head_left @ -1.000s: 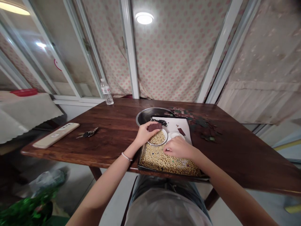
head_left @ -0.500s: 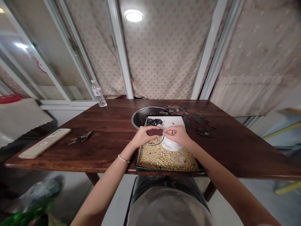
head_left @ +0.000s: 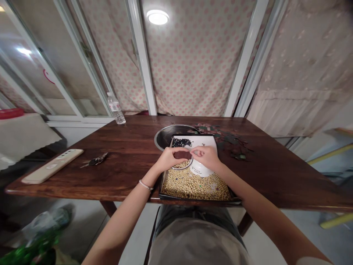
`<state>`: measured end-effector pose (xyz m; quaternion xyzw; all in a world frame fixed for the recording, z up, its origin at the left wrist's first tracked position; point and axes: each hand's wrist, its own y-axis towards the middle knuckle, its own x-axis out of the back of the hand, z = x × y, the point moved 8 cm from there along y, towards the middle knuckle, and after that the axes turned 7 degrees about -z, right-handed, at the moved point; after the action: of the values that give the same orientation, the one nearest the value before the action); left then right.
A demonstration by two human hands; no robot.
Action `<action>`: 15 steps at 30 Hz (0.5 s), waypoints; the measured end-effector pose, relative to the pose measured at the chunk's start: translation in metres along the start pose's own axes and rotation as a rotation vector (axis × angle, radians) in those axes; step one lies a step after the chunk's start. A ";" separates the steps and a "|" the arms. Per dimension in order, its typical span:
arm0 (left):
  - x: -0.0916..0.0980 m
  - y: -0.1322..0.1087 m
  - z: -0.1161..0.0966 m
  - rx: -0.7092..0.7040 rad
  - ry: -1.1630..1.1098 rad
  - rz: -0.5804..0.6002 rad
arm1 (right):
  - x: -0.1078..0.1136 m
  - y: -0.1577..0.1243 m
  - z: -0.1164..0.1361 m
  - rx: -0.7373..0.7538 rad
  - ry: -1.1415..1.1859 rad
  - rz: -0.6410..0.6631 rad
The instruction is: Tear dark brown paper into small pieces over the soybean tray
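Note:
Between thumb and fingers, my left hand [head_left: 166,160] grips a small dark brown flat piece [head_left: 182,155] by its edges. At the right edge of this piece, the fingertips of my right hand [head_left: 206,157] are pinched together; whatever is in them is too small to make out. Both hands are over a dark-edged tray [head_left: 197,140] with a white bottom. Pale yellow beans [head_left: 182,186] cover its near part, and black beans [head_left: 181,142] lie in its far left corner. Below the hands are a white bowl [head_left: 202,170] and a round rim around more pale beans.
A metal basin [head_left: 161,139] stands partly behind the tray. Dark and green flat scraps [head_left: 231,140] are strewn at the back right. Toward the left lie keys [head_left: 97,159] and a pale phone [head_left: 52,166]; a water bottle [head_left: 116,109] stands at the far left edge.
My right fingertips have shifted slightly up and left against the edge of the brown piece. My left hand keeps its grip, and the tray's contents look the same.

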<state>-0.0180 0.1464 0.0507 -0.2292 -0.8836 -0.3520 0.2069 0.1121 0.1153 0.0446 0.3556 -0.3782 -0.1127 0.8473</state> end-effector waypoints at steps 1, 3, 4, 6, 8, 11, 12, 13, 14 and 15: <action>0.000 0.000 0.000 -0.005 0.000 -0.005 | -0.002 0.000 0.001 0.018 0.003 0.031; 0.001 0.000 0.000 -0.010 0.004 -0.024 | -0.002 -0.001 0.003 0.039 -0.008 0.055; 0.002 0.000 0.000 -0.010 0.008 -0.038 | 0.002 0.000 0.001 0.021 -0.032 0.017; 0.004 0.000 0.000 -0.004 0.018 -0.080 | 0.017 0.000 -0.006 -0.056 -0.089 -0.130; 0.009 -0.001 0.002 0.007 0.036 -0.147 | 0.026 -0.002 -0.008 -0.102 -0.102 -0.220; 0.017 -0.001 0.003 0.013 0.095 -0.250 | 0.019 -0.005 -0.001 -0.046 -0.024 -0.145; 0.019 -0.002 0.003 0.012 0.112 -0.273 | 0.015 -0.006 0.001 -0.023 0.004 -0.095; 0.020 -0.002 0.004 0.012 0.125 -0.288 | 0.010 -0.007 0.003 -0.005 0.024 -0.041; 0.021 -0.002 0.004 0.013 0.132 -0.298 | 0.005 -0.008 0.005 0.007 0.037 0.015; 0.021 -0.002 0.005 0.015 0.134 -0.304 | 0.001 -0.010 0.006 0.013 0.044 0.070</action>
<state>-0.0374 0.1540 0.0574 -0.0674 -0.8949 -0.3871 0.2116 0.1089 0.1048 0.0412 0.3499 -0.3725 -0.0727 0.8565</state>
